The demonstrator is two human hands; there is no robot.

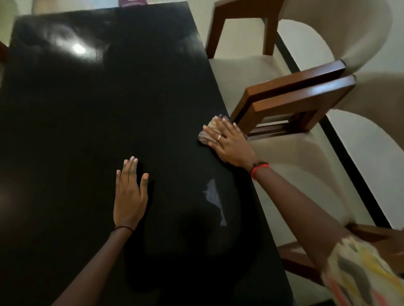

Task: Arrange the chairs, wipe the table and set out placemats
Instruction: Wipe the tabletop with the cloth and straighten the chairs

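Cloth [208, 131] lies bunched at the right edge of the table [87, 113], pinned under my right hand [230, 145]. The fingers lie straight and spread over it, pressing rather than clutching; I judge a flat palm suits wiping, since it spreads the pressure. My left hand [130, 196] rests flat on the dark top nearer the middle, fingers straight, holding nothing. It reads to me as a brace for leaning across. A pale streak [213, 196] shines between the two arms, so I take the wiping as under way, not done. Two chairs [301, 96] stand side by side, drawn up just beside that right edge. Something purple [133, 2] shows at the far end; I cannot tell whether it is a placemat.
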